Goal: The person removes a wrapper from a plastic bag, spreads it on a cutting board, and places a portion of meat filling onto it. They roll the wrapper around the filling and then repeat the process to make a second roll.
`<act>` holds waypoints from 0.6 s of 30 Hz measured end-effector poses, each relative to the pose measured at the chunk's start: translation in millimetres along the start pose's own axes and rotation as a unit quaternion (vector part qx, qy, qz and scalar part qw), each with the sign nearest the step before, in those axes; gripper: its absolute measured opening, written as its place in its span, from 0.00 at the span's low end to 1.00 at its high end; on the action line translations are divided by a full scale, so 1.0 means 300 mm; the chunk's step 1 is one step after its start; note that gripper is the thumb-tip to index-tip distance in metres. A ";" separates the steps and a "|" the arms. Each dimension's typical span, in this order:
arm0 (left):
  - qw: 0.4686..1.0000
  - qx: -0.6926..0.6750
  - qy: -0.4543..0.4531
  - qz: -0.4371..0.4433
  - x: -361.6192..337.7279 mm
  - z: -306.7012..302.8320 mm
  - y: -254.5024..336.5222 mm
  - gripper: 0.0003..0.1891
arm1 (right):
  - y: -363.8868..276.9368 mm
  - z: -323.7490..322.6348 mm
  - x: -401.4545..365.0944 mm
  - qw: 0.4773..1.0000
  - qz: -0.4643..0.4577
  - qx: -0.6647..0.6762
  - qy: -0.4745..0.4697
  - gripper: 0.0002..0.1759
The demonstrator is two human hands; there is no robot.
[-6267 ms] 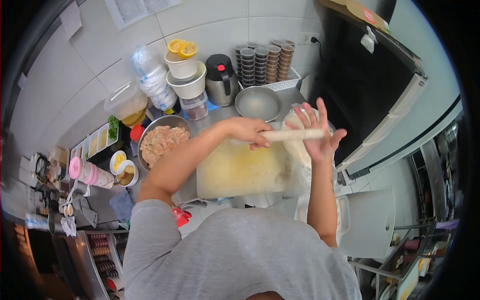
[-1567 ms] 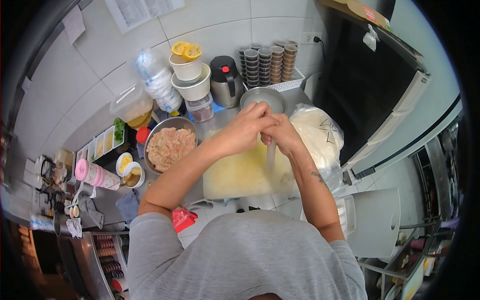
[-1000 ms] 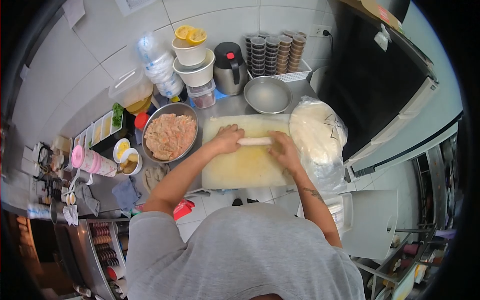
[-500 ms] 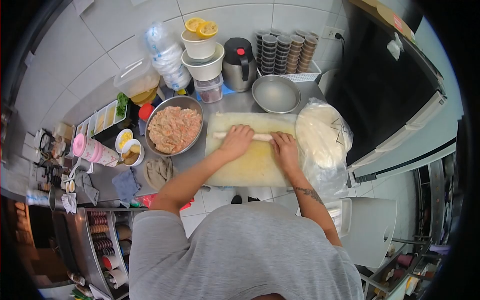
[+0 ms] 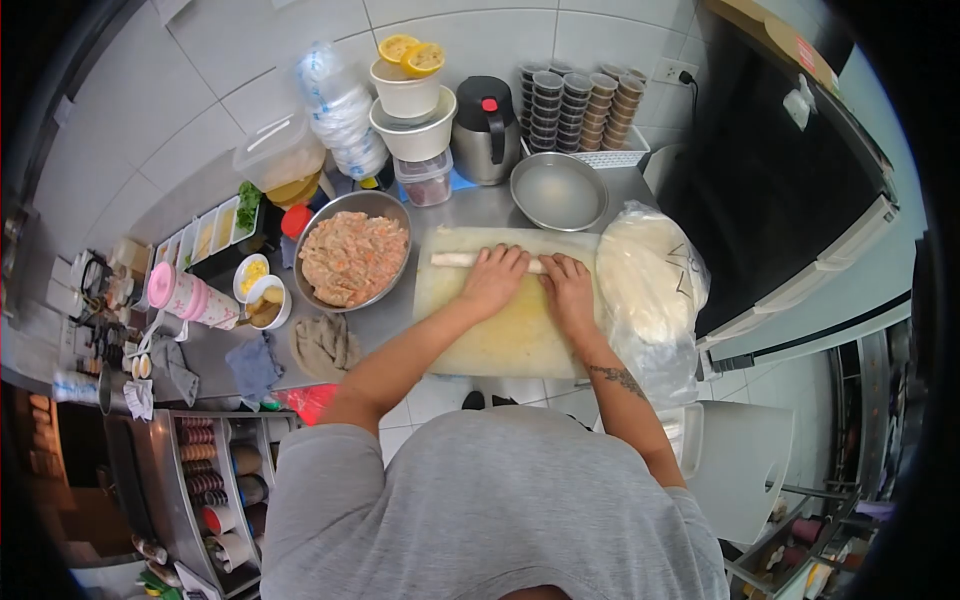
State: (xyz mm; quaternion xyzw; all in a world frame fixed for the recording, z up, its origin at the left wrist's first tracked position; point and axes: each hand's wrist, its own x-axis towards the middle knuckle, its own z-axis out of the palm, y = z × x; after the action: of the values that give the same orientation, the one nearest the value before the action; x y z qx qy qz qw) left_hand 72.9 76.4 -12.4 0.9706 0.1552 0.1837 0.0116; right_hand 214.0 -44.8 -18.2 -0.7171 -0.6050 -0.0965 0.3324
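Note:
A long, thin, pale spring roll (image 5: 455, 259) lies across the far part of a worn, yellowish cutting board (image 5: 470, 330). My left hand (image 5: 495, 278) curls over its middle, fingers pressed on it. Close beside, my right hand (image 5: 566, 288) has its fingers bent over the roll's right end. The left end sticks out uncovered; the stretch under my fingers is hidden. Left of the board stands a steel bowl (image 5: 407, 254) of ground meat filling (image 5: 353, 258) with orange bits. On the right, a plastic bag (image 5: 655, 345) holds a stack of round, pale wrappers (image 5: 645, 270).
A round metal pan (image 5: 558, 192) sits behind the board, near a steel jug (image 5: 484, 135) and stacked sauce cups (image 5: 575, 105). White tubs (image 5: 412, 135) topped with lemon halves (image 5: 422, 60) stand at the back. Cloths (image 5: 325, 343) lie front left, beside small bowls (image 5: 267, 303).
My left hand has slid right along the roll, closer to my right hand. More of the roll's left end shows, and the roll is slightly farther up the board.

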 end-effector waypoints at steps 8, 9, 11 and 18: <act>1.000 -0.013 0.017 0.023 0.043 0.015 0.020 0.16 | 0.006 0.009 0.012 1.000 -0.010 -0.001 0.015 0.18; 0.999 0.001 0.011 0.030 0.045 0.018 0.013 0.16 | 0.009 0.009 0.013 1.000 -0.010 0.003 0.011 0.18; 0.999 0.029 -0.002 0.043 0.034 0.015 -0.017 0.16 | 0.015 0.009 0.014 1.000 -0.009 0.006 0.004 0.18; 0.999 -0.028 -0.035 -0.015 -0.083 -0.100 -0.196 0.17 | -0.023 -0.035 0.048 1.000 -0.018 -0.003 0.012 0.18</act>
State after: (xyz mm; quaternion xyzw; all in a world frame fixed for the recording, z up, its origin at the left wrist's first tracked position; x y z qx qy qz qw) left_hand 22.8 123.6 2.3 0.9733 0.1638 0.1535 0.0473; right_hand 213.8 -39.2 0.1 -0.7057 -0.6134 -0.1130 0.3360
